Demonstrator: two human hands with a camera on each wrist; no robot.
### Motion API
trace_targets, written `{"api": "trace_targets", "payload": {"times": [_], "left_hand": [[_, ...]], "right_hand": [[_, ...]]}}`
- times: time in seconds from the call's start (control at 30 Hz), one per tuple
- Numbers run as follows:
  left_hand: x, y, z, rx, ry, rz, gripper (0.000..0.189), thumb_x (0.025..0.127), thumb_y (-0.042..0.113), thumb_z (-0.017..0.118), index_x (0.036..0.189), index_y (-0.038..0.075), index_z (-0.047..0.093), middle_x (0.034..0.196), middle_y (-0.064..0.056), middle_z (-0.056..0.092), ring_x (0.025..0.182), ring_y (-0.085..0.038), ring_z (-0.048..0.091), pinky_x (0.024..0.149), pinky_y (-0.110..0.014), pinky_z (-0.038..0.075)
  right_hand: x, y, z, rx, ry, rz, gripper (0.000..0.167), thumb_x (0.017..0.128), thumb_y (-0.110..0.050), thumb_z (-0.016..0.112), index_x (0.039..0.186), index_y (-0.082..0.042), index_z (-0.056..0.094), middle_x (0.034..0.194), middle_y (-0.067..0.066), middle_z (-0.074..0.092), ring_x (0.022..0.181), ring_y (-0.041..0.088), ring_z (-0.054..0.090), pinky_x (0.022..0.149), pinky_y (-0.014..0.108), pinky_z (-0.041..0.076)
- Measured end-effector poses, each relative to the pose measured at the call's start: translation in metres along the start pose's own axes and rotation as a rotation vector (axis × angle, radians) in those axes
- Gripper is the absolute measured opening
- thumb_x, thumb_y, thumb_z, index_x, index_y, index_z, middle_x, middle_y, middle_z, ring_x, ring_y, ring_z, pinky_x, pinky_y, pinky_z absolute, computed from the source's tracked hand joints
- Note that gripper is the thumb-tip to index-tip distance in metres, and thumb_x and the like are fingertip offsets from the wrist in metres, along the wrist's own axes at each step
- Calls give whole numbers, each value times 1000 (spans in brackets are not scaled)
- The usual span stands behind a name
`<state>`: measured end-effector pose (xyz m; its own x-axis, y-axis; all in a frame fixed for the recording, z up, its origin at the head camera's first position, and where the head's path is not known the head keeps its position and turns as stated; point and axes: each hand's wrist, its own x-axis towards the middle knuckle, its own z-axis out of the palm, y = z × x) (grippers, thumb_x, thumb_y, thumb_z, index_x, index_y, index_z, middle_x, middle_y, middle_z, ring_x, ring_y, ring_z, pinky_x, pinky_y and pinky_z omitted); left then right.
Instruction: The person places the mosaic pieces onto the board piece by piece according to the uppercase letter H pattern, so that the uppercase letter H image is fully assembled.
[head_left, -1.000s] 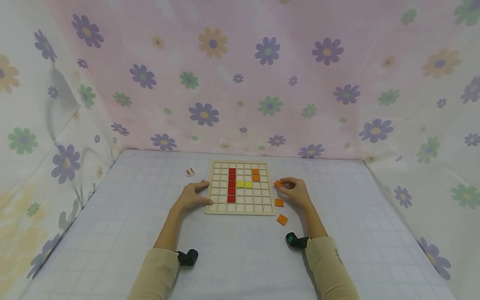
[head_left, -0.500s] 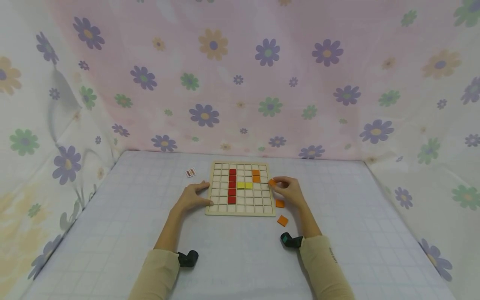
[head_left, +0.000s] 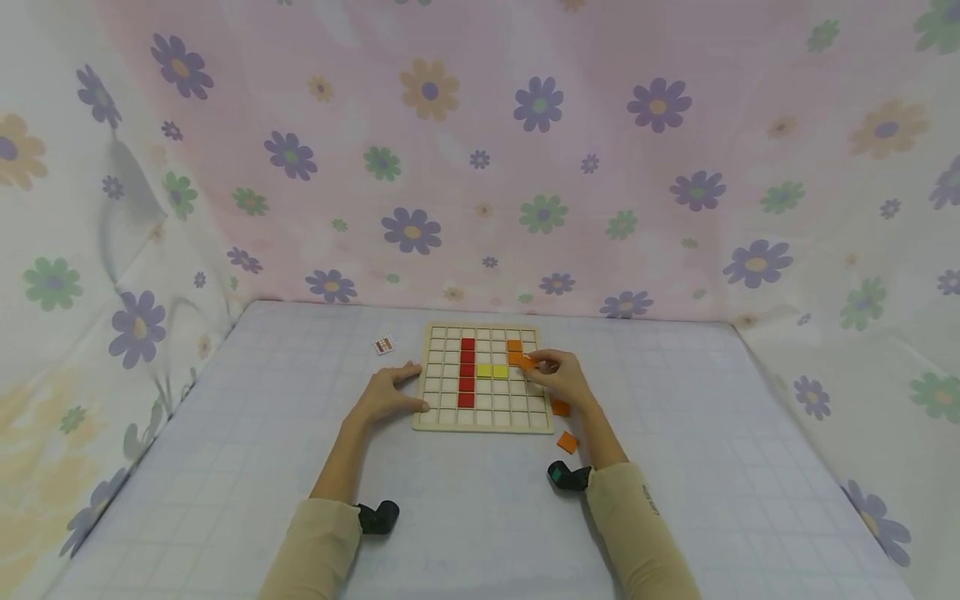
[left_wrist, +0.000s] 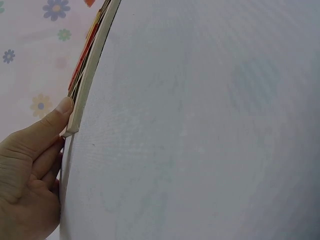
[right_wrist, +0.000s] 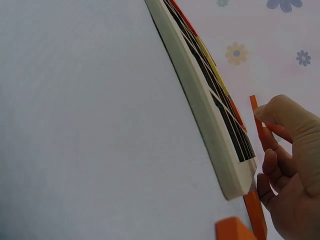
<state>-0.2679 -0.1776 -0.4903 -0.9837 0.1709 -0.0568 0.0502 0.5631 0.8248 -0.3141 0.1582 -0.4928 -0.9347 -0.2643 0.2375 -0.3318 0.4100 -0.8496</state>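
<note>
A square wooden grid board [head_left: 444, 419] lies on the table, bearing a column of red tiles [head_left: 467, 370], two yellow tiles [head_left: 492, 372] and two orange tiles [head_left: 514, 345] near the upper right. My left hand [head_left: 384, 395] touches the board's left edge, thumb near the front corner and fingers spread further back; in the left wrist view the thumb [left_wrist: 64, 106] rests against the rim. Between thumb and fingers, my right hand [head_left: 567, 383] pinches another orange tile [right_wrist: 256, 117]. That tile is above the board's right part, close to the placed orange ones, tilted in the right wrist view.
Two loose orange tiles lie right of the board: one [head_left: 561, 407] beside its edge, partly behind the right hand, and one [head_left: 567, 442] nearer the front. A small patterned card [head_left: 384, 345] lies beyond the left hand. Flowered cloth [head_left: 480, 192] hangs behind the table.
My right hand has moved left with the pinched orange tile, from beside the board's right edge to over the grid. The left hand has stayed at the board's left edge.
</note>
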Motion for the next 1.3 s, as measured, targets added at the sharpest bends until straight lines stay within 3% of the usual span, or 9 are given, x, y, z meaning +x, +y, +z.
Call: {"api": "trace_targets", "payload": {"times": [0.5, 0.73, 1.0, 1.1, 1.3], "left_hand": [[0, 1, 0, -14, 2, -17, 78, 63, 20, 86, 132, 3, 53, 144, -16, 40, 136, -31, 33, 115, -46, 20], [0, 1, 0, -18, 0, -8, 78, 63, 19, 86, 132, 3, 53, 143, -16, 40, 136, -31, 33, 115, -46, 19], [0, 0, -1, -22, -8, 0, 79, 63, 19, 86, 132, 2, 53, 143, -17, 40, 136, -32, 33, 115, -47, 19], [0, 1, -1, -18, -9, 1, 79, 63, 19, 86, 132, 2, 53, 144, -17, 40, 137, -32, 32, 115, -47, 19], [0, 1, -1, -9, -7, 6, 79, 63, 20, 86, 132, 1, 53, 143, -18, 40, 136, -32, 34, 114, -47, 20]], "right_hand": [[5, -3, 10, -56, -39, 18, 31, 80, -4, 72, 107, 8, 66, 104, 22, 66, 85, 24, 56, 75, 28, 48], [7, -3, 12, -49, -67, 0, 29, 80, 7, 66, 107, 17, 62, 104, 32, 61, 81, 32, 51, 67, 26, 42], [10, 0, 5, -65, -155, -20, 26, 84, 0, 65, 109, 9, 65, 106, 22, 63, 77, 15, 48, 66, 21, 43], [11, 1, 2, -47, -212, -39, 28, 86, -4, 65, 111, 7, 65, 106, 21, 62, 78, 19, 48, 68, 26, 44], [11, -1, -2, -116, -291, -62, 28, 89, -7, 62, 114, 5, 64, 109, 19, 60, 89, 25, 51, 75, 32, 44]]}}
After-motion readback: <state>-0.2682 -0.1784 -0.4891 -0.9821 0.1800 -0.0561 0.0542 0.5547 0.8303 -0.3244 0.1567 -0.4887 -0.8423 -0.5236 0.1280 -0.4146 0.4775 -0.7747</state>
